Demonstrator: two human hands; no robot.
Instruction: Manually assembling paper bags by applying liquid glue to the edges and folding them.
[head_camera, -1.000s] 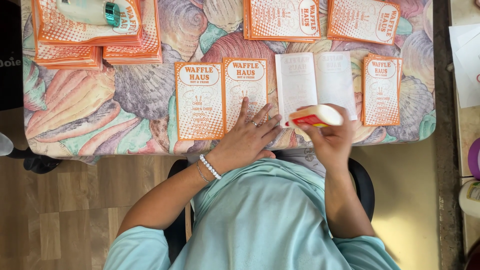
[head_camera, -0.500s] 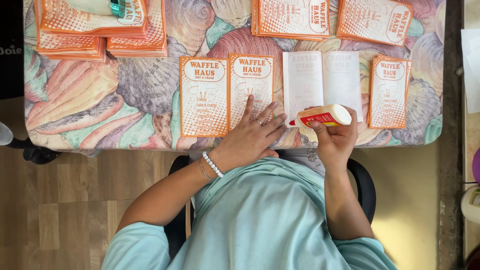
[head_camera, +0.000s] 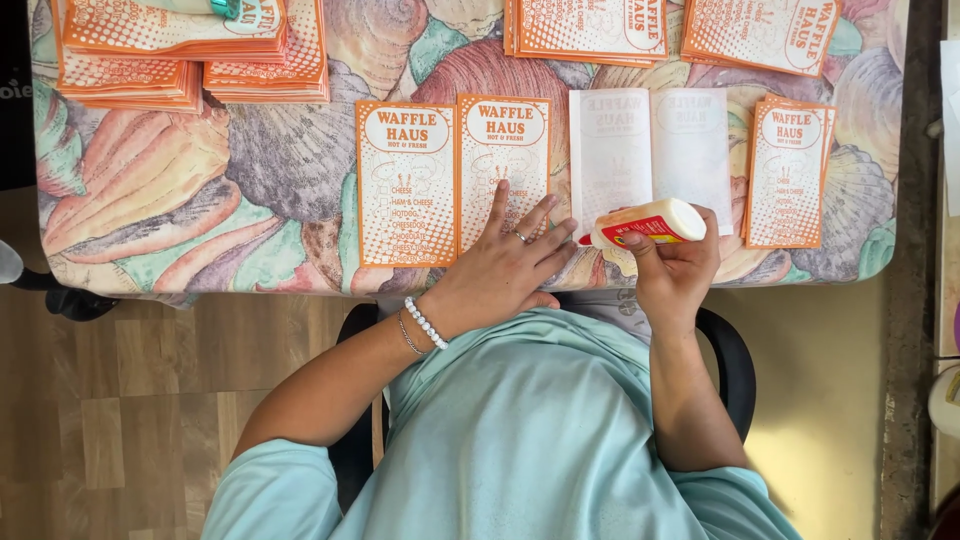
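Glue bottle (head_camera: 648, 224) lies sideways, gripped in right hand (head_camera: 672, 268) fingers (head_camera: 640, 243).

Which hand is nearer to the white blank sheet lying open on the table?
The right hand. It holds a glue bottle over the lower edge of the white sheet. The left hand rests flat on the orange card beside it.

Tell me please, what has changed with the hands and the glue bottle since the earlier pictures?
Little changed. The right hand keeps its hold on the glue bottle, whose tip stays low at the white open sheet. The left hand remains flat on the orange printed card.
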